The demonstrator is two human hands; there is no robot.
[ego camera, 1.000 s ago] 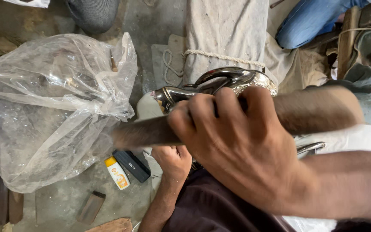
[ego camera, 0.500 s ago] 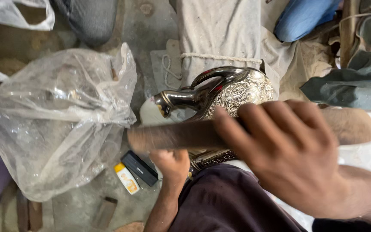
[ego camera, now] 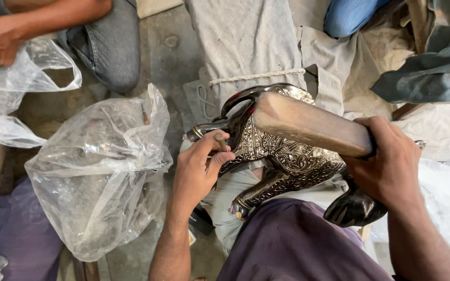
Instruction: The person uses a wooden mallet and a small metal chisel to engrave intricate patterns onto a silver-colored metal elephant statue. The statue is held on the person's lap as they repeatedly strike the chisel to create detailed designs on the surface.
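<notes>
Left hand: my left hand is pinching a small punch between thumb and fingers, its tip touching the vessel's left side.
Right hand: my right hand is gripping a wooden mallet, fingers wrapped tight, right of centre.
Vessel: the engraved silver pitcher is lying on my lap, under the mallet.
Left: a clear plastic bag is sitting on the floor.

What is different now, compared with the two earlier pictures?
The right hand with the wooden block drew back to the right, uncovering the engraved metal vessel. The left hand rose from below the block to the vessel's spout, pinching a small tool. The clear plastic bag stayed beside it.
</notes>
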